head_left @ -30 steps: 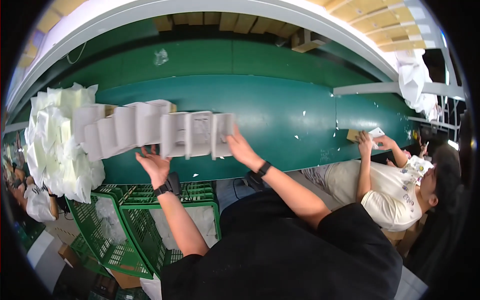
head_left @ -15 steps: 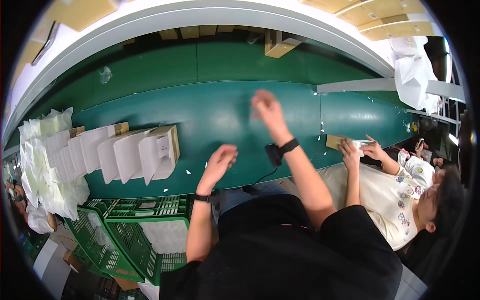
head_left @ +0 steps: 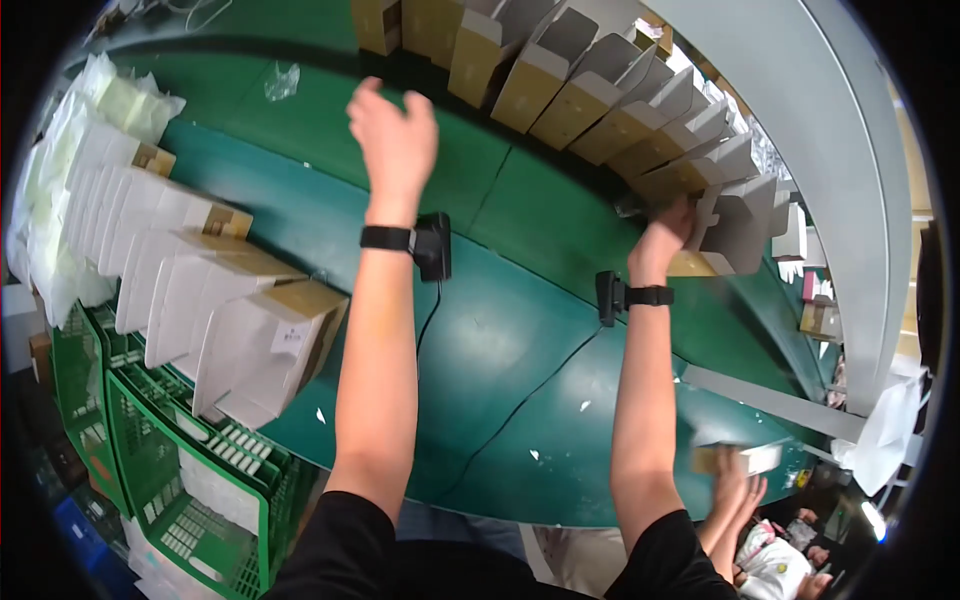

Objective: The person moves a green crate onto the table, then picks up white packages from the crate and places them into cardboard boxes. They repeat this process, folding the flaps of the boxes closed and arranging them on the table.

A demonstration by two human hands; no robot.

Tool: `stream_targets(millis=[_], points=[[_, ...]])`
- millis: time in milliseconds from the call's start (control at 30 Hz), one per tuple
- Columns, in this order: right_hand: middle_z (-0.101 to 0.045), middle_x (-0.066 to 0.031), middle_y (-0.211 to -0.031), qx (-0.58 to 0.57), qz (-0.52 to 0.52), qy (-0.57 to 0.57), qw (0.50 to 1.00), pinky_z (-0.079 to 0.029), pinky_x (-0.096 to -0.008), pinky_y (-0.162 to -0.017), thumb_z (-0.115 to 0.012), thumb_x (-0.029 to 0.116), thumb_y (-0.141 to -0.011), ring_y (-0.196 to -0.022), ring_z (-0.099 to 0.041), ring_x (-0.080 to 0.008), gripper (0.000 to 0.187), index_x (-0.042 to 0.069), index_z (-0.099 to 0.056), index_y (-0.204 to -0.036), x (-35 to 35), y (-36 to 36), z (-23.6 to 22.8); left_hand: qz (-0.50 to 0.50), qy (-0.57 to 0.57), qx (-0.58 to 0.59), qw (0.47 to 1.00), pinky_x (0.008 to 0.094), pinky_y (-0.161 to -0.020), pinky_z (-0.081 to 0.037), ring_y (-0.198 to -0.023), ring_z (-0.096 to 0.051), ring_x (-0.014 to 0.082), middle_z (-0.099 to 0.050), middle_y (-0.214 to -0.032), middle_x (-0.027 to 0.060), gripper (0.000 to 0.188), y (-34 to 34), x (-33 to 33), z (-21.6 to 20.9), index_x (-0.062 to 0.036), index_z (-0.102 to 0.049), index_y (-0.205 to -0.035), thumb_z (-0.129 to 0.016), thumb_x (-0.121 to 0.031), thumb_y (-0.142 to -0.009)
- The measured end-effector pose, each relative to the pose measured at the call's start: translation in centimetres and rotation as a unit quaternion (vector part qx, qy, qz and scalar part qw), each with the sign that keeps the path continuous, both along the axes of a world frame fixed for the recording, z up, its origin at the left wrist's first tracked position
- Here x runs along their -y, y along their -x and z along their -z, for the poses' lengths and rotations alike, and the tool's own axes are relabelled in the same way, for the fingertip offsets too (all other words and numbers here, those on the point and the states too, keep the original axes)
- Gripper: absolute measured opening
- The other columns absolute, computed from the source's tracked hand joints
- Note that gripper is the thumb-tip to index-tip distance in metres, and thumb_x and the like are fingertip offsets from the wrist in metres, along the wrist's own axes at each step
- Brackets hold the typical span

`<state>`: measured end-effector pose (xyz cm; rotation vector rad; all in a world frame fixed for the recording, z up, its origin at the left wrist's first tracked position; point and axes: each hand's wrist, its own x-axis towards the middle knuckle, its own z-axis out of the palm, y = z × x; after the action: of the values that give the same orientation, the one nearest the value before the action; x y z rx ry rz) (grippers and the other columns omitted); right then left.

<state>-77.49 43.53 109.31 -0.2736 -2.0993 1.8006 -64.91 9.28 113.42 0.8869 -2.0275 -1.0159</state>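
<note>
My left hand (head_left: 395,150) is raised over the green table (head_left: 480,300), fingers apart and nothing in them. My right hand (head_left: 665,238) reaches to the near end of a row of open cardboard boxes (head_left: 575,105), brown outside and grey-white inside. Its fingers, partly hidden, are closed at the edge of the end box (head_left: 742,225), whose flaps stand open. Both wrists wear black straps with small dark devices, and thin cables run down from them.
More open boxes (head_left: 265,345) stand at the left, beside pale plastic-wrapped packs (head_left: 60,200). Green crates (head_left: 190,470) sit below them. A crumpled clear plastic piece (head_left: 282,82) lies on the far surface. At right, a co-worker's hands (head_left: 733,495) hold a small box.
My view has turned toward the right. Both hands have moved forward; my right hand has reached the box row, and my left has risen over the table's far part.
</note>
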Motion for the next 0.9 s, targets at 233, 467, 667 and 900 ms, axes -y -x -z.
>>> stream_targets(millis=[233,467,667,900], points=[[-0.053,-0.0105,-0.146,-0.067,0.009,0.138,0.988,-0.036,-0.0372,-0.113,-0.044,0.041,-0.11,-0.13,-0.049,-0.0249,0.055,0.002,-0.046,-0.149,-3.7,9.3,0.3,-0.086,-0.112,-0.273,0.951,0.0503,-0.104,-0.045,-0.119,-0.054,0.0449,-0.051,-0.133,0.0327,0.052,13.2,10.5,4.5,0.011,-0.046,-0.136,-0.056,-0.027,-0.101],[-0.046,-0.0063,-0.153,-0.142,-0.161,-0.285,0.934,-0.028,-0.0377,-0.12,-0.046,0.052,-0.106,-0.143,-0.039,-0.025,0.061,0.013,-0.044,-0.152,-7.0,7.7,7.6,-0.152,0.064,-0.172,0.971,0.046,-0.097,-0.047,-0.108,-0.059,0.0359,-0.063,-0.113,0.0245,0.056,18.5,18.7,2.4,0.0069,-0.058,-0.126,-0.045,-0.044,-0.106],[-0.048,-0.0047,-0.153,-0.247,-0.139,-0.393,0.875,-0.026,-0.037,-0.122,-0.045,0.047,-0.108,-0.143,-0.04,-0.0244,0.052,0.015,-0.048,-0.148,-12.9,12.8,10.3,0.006,-0.288,-0.174,0.941,0.0431,-0.1,-0.044,-0.111,-0.06,0.0284,-0.068,-0.119,0.0186,0.064,20.0,15.7,1.6,0.005,-0.066,-0.117,-0.04,-0.053,-0.107],[-0.052,-0.0036,-0.149,0.028,-0.111,0.299,0.947,-0.03,-0.0385,-0.121,-0.045,0.039,-0.11,-0.139,-0.044,-0.0219,0.045,0.012,-0.05,-0.145,-4.5,5.2,3.3,0.088,-0.292,-0.327,0.894,0.0426,-0.101,-0.044,-0.116,-0.061,0.0299,-0.072,-0.118,0.0143,0.063,16.4,21.0,7.3,0.0037,-0.068,-0.118,-0.04,-0.052,-0.108]])
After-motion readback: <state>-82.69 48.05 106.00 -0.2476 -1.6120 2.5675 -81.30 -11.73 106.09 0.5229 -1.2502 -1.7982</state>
